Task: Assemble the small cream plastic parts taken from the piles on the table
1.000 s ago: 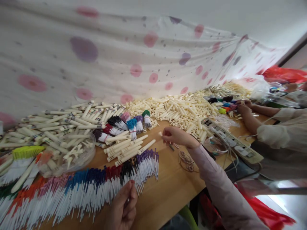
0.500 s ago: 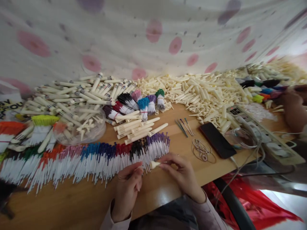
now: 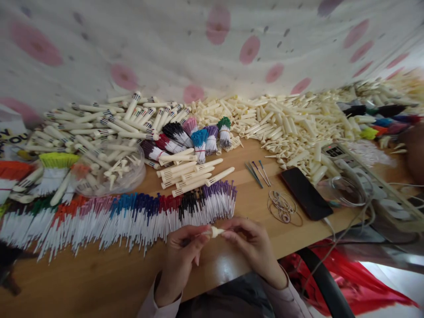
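Close to the table's front edge, my left hand [image 3: 188,247] and my right hand [image 3: 251,243] meet at a small cream plastic piece [image 3: 216,232]. Fingertips of my left hand pinch its wide end, where finer detail is hidden. My right hand pinches the narrow, pointed end. Just beyond them lies a long row of white refills [image 3: 139,227] with coloured tips, running from purple on the right through black, red, blue and pink to green. Several cream pen barrels [image 3: 202,179] rest behind that row.
Bundled refills [image 3: 199,145], a clear plastic bowl [image 3: 141,170] and heaps of cream parts [image 3: 281,119] lie farther back. On the right are rubber bands [image 3: 281,206], a phone [image 3: 306,193], a power strip [image 3: 380,190] and another person's arm [image 3: 415,152].
My left hand has moved right and closed on the wide end of the cream piece, which my right hand still holds. The view has shifted slightly.
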{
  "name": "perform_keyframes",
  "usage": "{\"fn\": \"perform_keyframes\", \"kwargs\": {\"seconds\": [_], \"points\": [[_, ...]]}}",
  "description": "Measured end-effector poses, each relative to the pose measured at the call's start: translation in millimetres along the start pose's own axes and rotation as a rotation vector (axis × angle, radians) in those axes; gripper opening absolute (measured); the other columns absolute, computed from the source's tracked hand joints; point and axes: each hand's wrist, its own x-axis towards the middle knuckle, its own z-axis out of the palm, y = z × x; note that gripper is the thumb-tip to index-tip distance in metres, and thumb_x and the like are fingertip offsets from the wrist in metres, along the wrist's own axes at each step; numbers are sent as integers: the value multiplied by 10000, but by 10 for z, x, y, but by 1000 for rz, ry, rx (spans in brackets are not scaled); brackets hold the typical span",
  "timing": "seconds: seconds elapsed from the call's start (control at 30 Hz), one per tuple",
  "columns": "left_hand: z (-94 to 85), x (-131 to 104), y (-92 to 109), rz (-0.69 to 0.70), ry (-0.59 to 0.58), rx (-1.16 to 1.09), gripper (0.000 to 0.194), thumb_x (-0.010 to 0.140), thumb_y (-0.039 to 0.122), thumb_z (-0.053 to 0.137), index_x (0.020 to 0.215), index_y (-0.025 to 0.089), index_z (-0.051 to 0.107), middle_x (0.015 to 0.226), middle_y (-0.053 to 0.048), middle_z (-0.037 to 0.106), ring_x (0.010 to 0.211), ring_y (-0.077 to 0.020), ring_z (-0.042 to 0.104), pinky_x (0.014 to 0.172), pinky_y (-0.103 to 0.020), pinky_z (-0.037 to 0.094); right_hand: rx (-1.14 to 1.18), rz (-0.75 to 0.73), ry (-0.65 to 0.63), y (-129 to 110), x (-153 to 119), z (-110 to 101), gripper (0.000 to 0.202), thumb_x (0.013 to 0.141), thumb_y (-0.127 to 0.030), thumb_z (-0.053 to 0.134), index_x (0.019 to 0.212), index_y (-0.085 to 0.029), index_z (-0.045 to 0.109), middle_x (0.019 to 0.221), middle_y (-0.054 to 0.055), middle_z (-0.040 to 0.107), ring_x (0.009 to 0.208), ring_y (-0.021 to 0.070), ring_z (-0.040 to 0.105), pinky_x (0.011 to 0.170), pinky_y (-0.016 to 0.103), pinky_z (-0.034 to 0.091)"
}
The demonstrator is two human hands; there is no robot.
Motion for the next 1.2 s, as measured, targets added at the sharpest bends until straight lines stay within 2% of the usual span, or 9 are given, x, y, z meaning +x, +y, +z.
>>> {"fn": "perform_keyframes", "kwargs": {"seconds": [0.23,0.4,0.6,0.63,0.7,0.8,0.9,1.03,1.2], "points": [[48,20,-21,3,-6,36,232,637,415,853,744,213,811,370,68,454,345,-33,301,379,-180,216,50,60,24,0,-74,-33,269,858,-455,696,815,-191,718,696,33,711,595,154,663,546,222,530],[43,25,-24,-12,-50,47,228,640,425,851,748,227,816,374,74,439,346,-28,297,370,-169,212,42,49,6,14,-119,-33,249,912,-411,640,836,-181,699,645,21,684,532,127,619,500,201,478],[40,25,-33,-9,-52,48,218,638,422,856,753,241,819,397,64,488,362,-23,319,380,-154,243,-60,56,-71,67,-140,-21,402,1018,-370,458,680,-191,581,423,-57,499,397,84,480,497,200,400],[38,26,-39,-8,-46,46,214,639,418,856,755,243,819,401,63,495,363,-22,322,381,-152,247,-52,60,-83,74,-142,-16,387,1019,-375,456,703,-192,587,435,-57,503,406,86,485,499,200,400],[37,30,-45,-5,-28,43,210,644,416,855,765,247,819,402,65,495,362,-21,320,376,-148,248,19,89,-118,83,-154,-1,260,1000,-397,498,896,-194,623,539,-41,572,473,102,536,510,199,422],[43,35,-34,-14,-19,37,223,632,428,859,756,246,820,378,76,452,356,-23,311,367,-146,249,150,145,-146,85,-183,35,231,981,-402,542,1116,-214,544,713,-10,634,581,120,599,535,203,462],[52,30,-14,-32,-29,36,234,620,435,861,746,243,820,359,83,412,354,-27,306,363,-148,254,164,115,-133,75,-193,65,173,1004,-382,501,962,-217,531,669,-16,627,556,115,584,520,197,441],[49,16,-18,-47,-61,35,221,626,422,856,749,243,821,376,69,467,345,-24,301,360,-156,250,76,49,-133,53,-154,72,397,1041,-389,395,718,-202,528,518,-29,561,462,97,527,504,201,407],[37,16,-42,-37,-68,32,215,634,428,855,765,260,822,346,77,441,335,-21,302,363,-150,234,132,91,-122,41,-140,70,223,948,-420,595,954,-198,574,697,2,651,553,122,598,520,206,453]]}}
